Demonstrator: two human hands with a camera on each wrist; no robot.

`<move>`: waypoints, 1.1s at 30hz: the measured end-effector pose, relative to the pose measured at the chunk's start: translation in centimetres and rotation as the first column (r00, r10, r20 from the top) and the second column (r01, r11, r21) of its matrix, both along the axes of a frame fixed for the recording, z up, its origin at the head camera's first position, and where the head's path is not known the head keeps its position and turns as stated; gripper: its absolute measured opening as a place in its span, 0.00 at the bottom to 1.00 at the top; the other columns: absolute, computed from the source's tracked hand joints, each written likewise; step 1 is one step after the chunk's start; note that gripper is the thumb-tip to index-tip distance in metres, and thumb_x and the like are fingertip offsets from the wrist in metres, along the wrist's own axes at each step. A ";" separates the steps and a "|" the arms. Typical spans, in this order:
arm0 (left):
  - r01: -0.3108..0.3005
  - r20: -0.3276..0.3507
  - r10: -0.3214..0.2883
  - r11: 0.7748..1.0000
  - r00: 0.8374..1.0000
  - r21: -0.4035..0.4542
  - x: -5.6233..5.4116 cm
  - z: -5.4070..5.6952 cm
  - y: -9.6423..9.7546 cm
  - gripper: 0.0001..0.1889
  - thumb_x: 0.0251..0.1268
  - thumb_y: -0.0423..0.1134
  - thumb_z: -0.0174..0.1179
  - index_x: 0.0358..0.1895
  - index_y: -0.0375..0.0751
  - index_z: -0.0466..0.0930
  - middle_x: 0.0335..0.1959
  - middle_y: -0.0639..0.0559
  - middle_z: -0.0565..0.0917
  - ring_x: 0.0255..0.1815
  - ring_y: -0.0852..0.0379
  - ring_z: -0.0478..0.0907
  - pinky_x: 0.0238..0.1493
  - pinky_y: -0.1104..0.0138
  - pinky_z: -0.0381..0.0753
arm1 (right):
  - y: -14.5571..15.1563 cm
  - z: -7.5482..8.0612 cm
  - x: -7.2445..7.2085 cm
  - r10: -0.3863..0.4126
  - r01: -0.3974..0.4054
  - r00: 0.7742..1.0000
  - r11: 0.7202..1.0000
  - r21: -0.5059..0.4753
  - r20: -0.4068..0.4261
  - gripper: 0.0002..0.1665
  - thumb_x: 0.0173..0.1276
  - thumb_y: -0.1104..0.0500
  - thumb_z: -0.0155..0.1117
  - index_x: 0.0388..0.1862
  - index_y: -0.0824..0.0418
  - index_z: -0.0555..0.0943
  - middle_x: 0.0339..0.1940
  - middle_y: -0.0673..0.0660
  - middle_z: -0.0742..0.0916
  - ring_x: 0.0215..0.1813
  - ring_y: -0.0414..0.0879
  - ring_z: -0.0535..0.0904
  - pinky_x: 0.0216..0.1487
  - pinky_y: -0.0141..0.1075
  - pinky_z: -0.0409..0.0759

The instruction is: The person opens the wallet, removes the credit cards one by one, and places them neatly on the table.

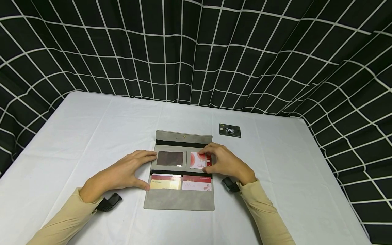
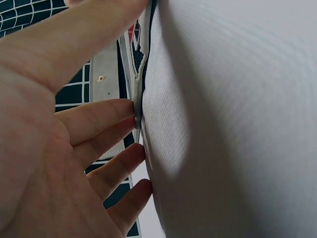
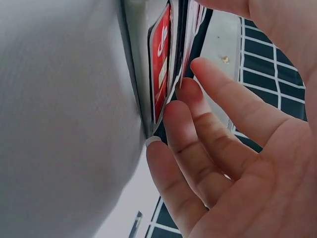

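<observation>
A grey wallet (image 1: 179,200) lies unfolded on the white cloth, its top flap with a small snap turned away. My left hand (image 1: 127,172) rests along its left side, fingertips near the upper edge and thumb by the lower pocket. My right hand (image 1: 226,161) holds a pink-and-white card (image 1: 196,160) at the wallet's right inner pocket, fingers at its far edge and thumb at its near edge. A red card (image 3: 159,64) shows just behind it, partly covered by my fingers. A dark window pocket (image 1: 169,159) sits left of it.
In the lower pockets stand a gold card (image 1: 165,184) and a white VIP card (image 1: 196,185), with red cards behind them. A black Vip card (image 1: 230,130) lies on the table (image 1: 101,136) at the wallet's upper right. A black gridded curtain (image 1: 171,51) borders the table.
</observation>
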State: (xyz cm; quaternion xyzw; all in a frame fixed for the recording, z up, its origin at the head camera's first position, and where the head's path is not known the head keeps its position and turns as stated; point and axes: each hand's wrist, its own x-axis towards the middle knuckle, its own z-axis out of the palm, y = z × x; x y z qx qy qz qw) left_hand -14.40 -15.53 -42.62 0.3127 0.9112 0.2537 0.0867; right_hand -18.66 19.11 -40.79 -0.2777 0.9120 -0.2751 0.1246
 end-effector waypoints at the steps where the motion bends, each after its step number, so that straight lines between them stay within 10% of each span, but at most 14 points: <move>1: 0.000 -0.001 0.000 1.000 1.000 0.001 0.0 0.0 0.0 0.51 0.42 0.64 0.72 0.68 0.33 0.70 0.71 0.43 0.71 0.72 0.41 0.66 0.68 0.41 0.67 | 0.1 0.0 0.0 0.001 -0.001 1.000 1.000 0.002 0.000 0.29 0.51 0.59 0.75 0.55 0.61 0.83 0.53 0.54 0.85 0.53 0.46 0.78 0.60 0.44 0.78; 33: -0.006 0.010 0.006 1.000 1.000 0.006 0.1 0.2 0.1 0.51 0.42 0.63 0.73 0.69 0.33 0.70 0.70 0.43 0.72 0.72 0.41 0.66 0.68 0.40 0.66 | 0.6 0.3 0.2 -0.055 0.054 0.998 0.997 0.056 0.026 0.34 0.50 0.54 0.79 0.57 0.61 0.82 0.51 0.53 0.83 0.54 0.47 0.76 0.63 0.46 0.75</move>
